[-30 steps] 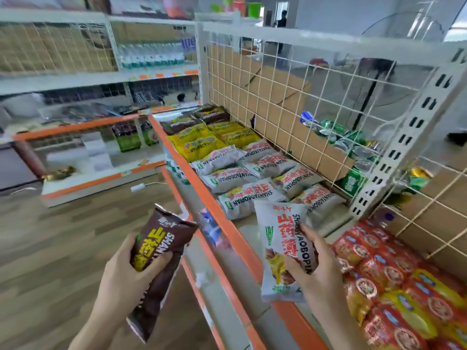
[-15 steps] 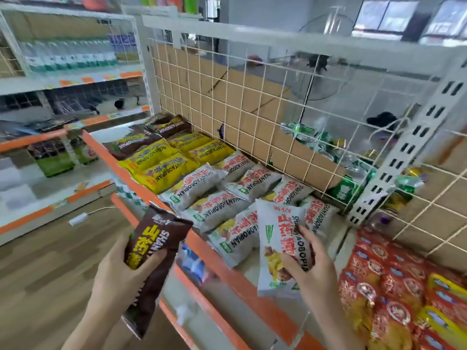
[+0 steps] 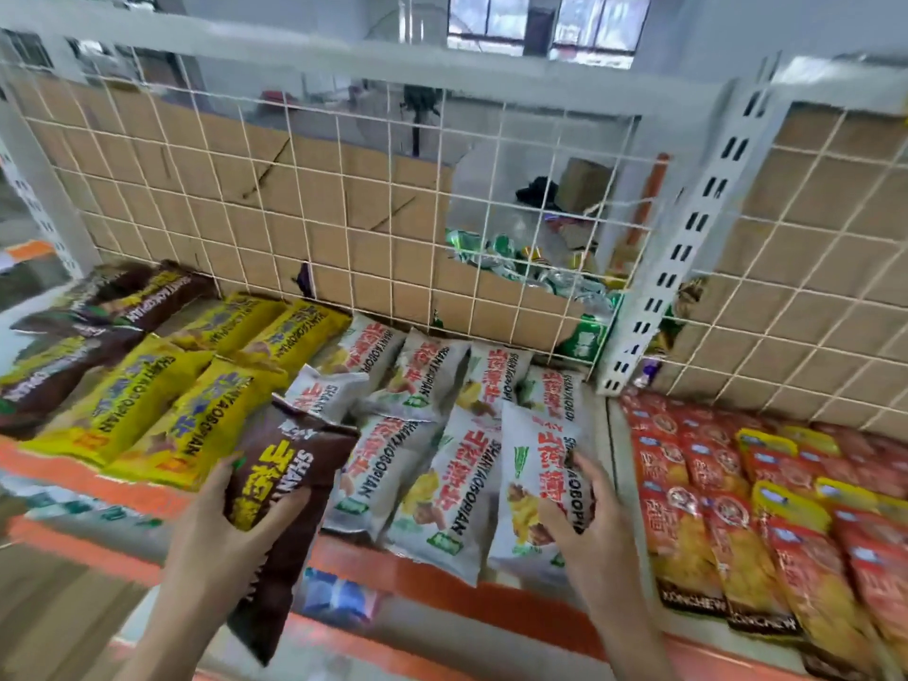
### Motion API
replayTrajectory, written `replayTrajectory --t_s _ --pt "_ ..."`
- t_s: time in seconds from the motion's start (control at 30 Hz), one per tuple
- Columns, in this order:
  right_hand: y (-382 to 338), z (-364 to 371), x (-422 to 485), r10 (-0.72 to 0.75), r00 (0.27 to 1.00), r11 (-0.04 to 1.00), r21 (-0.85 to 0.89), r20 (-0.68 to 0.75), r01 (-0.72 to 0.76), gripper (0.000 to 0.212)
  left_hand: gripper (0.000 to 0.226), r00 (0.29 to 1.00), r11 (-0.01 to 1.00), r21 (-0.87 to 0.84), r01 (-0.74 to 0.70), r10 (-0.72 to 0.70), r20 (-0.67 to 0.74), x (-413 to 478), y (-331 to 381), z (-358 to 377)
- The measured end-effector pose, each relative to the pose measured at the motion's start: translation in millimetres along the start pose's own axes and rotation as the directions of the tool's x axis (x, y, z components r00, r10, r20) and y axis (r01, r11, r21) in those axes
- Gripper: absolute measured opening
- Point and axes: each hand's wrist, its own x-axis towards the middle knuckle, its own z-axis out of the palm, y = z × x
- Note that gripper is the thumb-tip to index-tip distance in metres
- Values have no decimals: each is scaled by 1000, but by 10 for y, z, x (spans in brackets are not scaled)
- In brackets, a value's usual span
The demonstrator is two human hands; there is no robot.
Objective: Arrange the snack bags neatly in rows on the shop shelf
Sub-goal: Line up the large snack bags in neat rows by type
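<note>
My left hand [image 3: 216, 543] grips a brown snack bag [image 3: 285, 508] upright in front of the shelf's orange front edge [image 3: 442, 587]. My right hand [image 3: 584, 523] holds a white snack bag [image 3: 530, 464] at the right end of the white rows, low over the shelf. On the shelf lie rows of white bags [image 3: 422, 425], yellow bags [image 3: 162, 400] to their left, and brown bags [image 3: 98, 312] at the far left.
A white wire grid backed with cardboard [image 3: 344, 204] closes the shelf's rear. A slotted white upright [image 3: 688, 238] divides this bay from the right one, where red and yellow bags [image 3: 737, 508] lie in rows. A lower shelf with blue packets [image 3: 339, 597] shows below.
The view has swung right and closer to the shelf. My right hand has carried the white bag down to the right end of the white rows; my left hand still holds the brown bag.
</note>
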Motion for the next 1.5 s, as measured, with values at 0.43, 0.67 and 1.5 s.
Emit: replayTrajectory --t_s 0.43,0.67,1.5 --pt "-96 -123 -130 20 999 862 -507 29 -2 68 60 991 995 -77 -66 75 111 92 -11 99" --pt "-183 -274 -11 -132 986 824 -542 101 166 67 65 1000 994 -111 0 1 6 -120 132 -12" --pt "-1506 1704 -68 -590 713 717 -159 380 678 59 67 856 944 10 330 -295 -424 -186 -940 -1961"
